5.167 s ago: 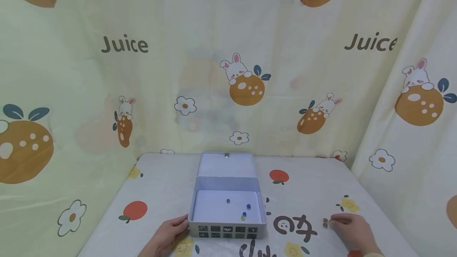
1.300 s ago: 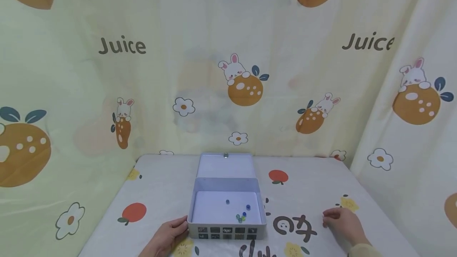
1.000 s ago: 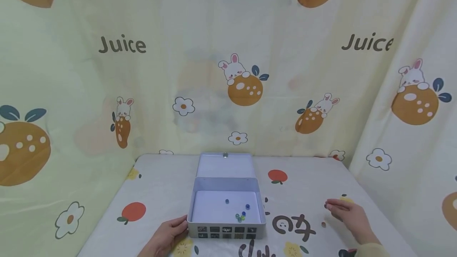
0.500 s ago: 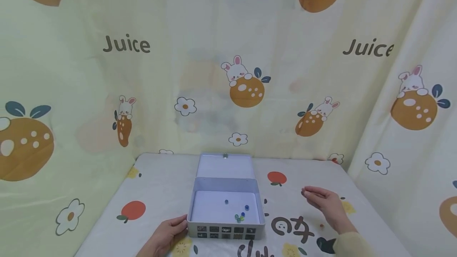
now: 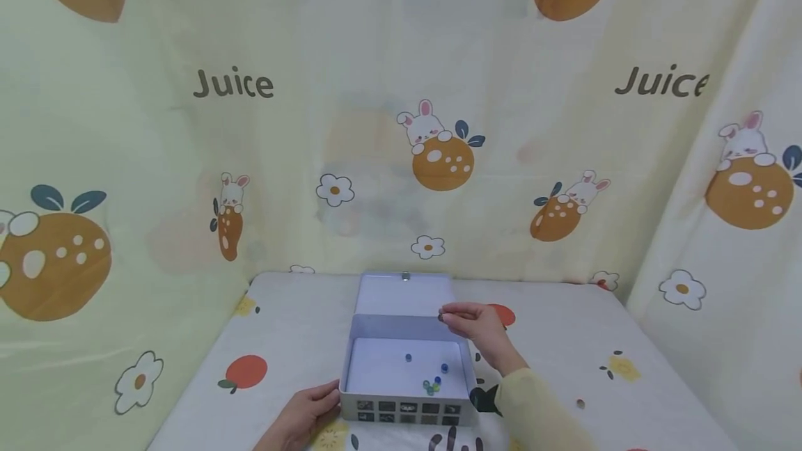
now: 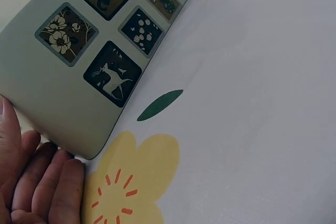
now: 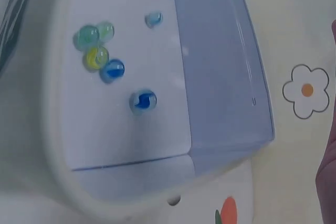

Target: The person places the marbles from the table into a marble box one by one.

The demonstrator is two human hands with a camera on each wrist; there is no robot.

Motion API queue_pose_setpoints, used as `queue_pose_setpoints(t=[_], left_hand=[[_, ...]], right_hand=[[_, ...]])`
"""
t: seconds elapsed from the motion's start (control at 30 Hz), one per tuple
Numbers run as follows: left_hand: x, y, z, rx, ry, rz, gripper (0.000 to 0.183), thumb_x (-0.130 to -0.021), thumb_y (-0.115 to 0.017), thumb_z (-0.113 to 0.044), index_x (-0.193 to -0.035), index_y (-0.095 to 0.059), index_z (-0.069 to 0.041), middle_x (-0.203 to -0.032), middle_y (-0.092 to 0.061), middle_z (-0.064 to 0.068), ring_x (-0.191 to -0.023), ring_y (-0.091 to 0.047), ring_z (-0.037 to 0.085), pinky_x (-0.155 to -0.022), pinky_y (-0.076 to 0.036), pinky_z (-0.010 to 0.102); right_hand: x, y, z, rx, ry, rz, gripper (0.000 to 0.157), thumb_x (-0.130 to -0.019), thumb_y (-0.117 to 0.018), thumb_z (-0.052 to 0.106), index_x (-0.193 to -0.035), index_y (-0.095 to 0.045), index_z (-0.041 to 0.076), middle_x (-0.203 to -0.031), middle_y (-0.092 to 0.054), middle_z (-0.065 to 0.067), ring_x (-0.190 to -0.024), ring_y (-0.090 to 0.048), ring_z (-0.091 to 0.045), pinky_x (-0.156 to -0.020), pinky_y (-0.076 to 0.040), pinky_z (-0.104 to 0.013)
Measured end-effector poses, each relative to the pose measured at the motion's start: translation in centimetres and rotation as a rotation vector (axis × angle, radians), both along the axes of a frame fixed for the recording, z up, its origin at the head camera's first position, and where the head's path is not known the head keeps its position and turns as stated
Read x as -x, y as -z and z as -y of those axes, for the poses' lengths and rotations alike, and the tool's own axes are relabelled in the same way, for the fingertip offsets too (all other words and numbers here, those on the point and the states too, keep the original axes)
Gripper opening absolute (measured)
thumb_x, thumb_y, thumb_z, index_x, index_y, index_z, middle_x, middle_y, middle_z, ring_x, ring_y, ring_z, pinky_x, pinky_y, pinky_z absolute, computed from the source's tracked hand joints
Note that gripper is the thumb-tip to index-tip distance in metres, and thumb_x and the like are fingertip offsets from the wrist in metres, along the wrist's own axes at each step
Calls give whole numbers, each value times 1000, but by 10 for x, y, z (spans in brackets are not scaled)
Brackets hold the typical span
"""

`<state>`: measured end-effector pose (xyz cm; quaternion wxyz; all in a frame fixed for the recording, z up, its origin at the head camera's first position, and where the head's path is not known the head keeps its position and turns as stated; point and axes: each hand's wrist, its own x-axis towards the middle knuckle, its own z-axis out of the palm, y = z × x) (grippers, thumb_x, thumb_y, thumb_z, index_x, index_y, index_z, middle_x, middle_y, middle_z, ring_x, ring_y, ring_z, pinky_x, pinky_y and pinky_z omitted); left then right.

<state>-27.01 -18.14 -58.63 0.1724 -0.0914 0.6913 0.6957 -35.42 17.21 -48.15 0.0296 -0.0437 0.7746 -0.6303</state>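
A pale metal tin box [image 5: 348,350] stands on the table with its lid [image 5: 404,294] folded back. On its white floor lie several glass marbles: a dark blue marble [image 7: 143,100], another blue marble [image 7: 113,70], a yellow one [image 7: 96,57], a green one [image 7: 87,37] and others close by. My right hand [image 5: 479,331] is over the box's back right part, pinching a small dark marble [image 5: 441,317] between thumb and fingertips. My left hand [image 5: 307,410] rests against the box's front left corner, its fingers [image 6: 66,190] lying along the side.
One brownish marble [image 5: 580,404] lies on the tablecloth [image 5: 545,367] to the right of the box. Behind the table hangs a printed curtain [image 5: 376,228]. Small square pictures [image 6: 112,74] decorate the box's front wall.
Two green marbles have joined those in the box since the oldest frame. My right hand has picked a marble off the table and moved left over the box. My left hand stays at the corner.
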Motion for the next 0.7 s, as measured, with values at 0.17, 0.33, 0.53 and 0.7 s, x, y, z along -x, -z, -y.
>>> queue_pose_setpoints(t=[0.17,0.33,0.53,0.7], left_hand=[[3,-1,-2,-1,-10,-2,53,-102,-63,-17,-147,-45,5,-154,-44,27,-140,-51,38,-109,-54,46],[4,-2,-2,-19,-13,-7,54,-101,-64,-16,-147,-45,6,-154,-43,27,-141,-50,37,-108,-55,45],[3,-1,-2,-21,-15,-9,53,-101,-64,-16,-146,-46,6,-154,-43,27,-141,-49,39,-110,-53,48],[1,0,-2,-23,-16,-15,53,-101,-64,-16,-146,-47,6,-153,-44,28,-141,-49,39,-110,-53,48]], right_hand=[[-1,-2,7,5,8,6,29,-95,-75,17,-122,-74,9,-117,-77,-9,-112,-73,-24,-99,-62,-38],[-2,-4,6,-25,35,3,33,-95,-74,20,-126,-72,10,-121,-76,-8,-115,-71,-24,-103,-60,-40],[-4,-4,1,-35,51,-4,34,-96,-74,22,-127,-71,10,-123,-75,-9,-117,-71,-23,-105,-59,-43],[-5,-1,-7,-27,32,-14,36,-96,-74,22,-128,-70,7,-125,-74,-11,-117,-71,-23,-105,-59,-41]])
